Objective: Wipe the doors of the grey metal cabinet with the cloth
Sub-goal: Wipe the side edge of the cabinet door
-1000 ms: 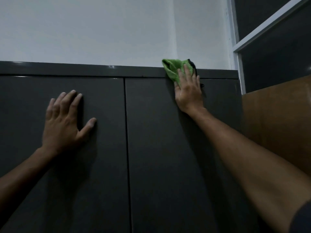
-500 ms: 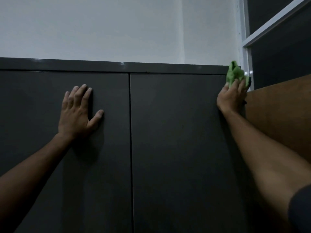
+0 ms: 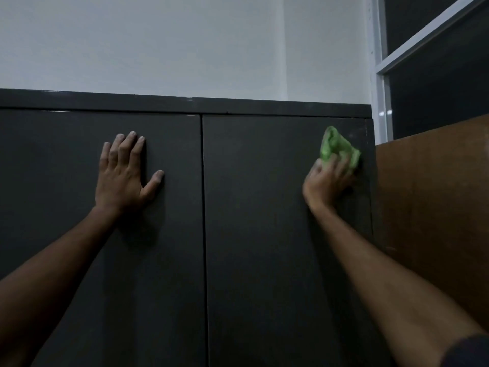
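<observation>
cloth [image 3: 340,147] has dropped from the door's top right corner; right hand [image 3: 326,182] grips it against right door [image 3: 277,234] | left hand [image 3: 124,173] flat, splayed on left door [image 3: 66,207] | unwiped door lies leftward, below

The right hand [image 3: 326,181] has slid the green cloth [image 3: 339,149] down from the door's [image 3: 277,234] top right corner.

The cabinet [image 3: 264,260] is dark grey painted metal, smooth, with a dull satin sheen; its top rail [image 3: 185,103] catches small glossy highlights. The green cloth [image 3: 337,147] looks soft and fuzzy (microfibre, by the nap), bunched into folds. Beside it stands a brown wooden panel [image 3: 434,207], matt and faintly scuffed. The wall [image 3: 158,43] is flat, matt white paint.
</observation>
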### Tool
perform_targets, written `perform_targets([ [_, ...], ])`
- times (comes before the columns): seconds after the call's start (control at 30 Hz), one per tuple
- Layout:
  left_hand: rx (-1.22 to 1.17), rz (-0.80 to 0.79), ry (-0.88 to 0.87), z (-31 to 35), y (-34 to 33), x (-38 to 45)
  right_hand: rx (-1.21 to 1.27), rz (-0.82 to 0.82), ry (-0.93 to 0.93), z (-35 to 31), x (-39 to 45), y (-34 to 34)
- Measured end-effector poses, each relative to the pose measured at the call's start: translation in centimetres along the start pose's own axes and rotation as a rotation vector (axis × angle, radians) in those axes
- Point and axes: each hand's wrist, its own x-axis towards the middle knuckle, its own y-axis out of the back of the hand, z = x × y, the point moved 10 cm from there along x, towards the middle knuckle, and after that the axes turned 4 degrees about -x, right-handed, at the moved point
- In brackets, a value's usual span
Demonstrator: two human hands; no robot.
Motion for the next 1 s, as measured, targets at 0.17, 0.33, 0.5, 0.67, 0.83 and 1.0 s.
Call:
perform_targets([
  [0.17,-0.029,0.001,0.012,-0.4,0.1,0.3,-0.106,-0.102,0.635,-18.9,-11.4,-5.2],
  [0.33,-0.049,0.028,0.022,-0.5,0.3,0.1,-0.179,-0.339,1.389,-20.5,-26.4,-7.7],
  [0.5,-0.058,-0.020,0.035,-0.4,0.2,0.3,-0.225,-0.270,1.467,-9.9,-21.2,-4.9],
  [0.67,-0.050,-0.046,0.042,-0.5,0.0,0.2,-0.206,-0.178,0.696,0.8,-5.3,-0.7],
  [0.83,-0.087,-0.102,0.038,-0.8,0.4,0.3,-0.074,-0.023,0.161,-5.2,-2.8,-1.1],
  [1.0,-0.118,-0.110,-0.037,-1.4,2.5,-1.2,-0.090,-0.077,0.521,-20.4,-11.8,-5.7],
])
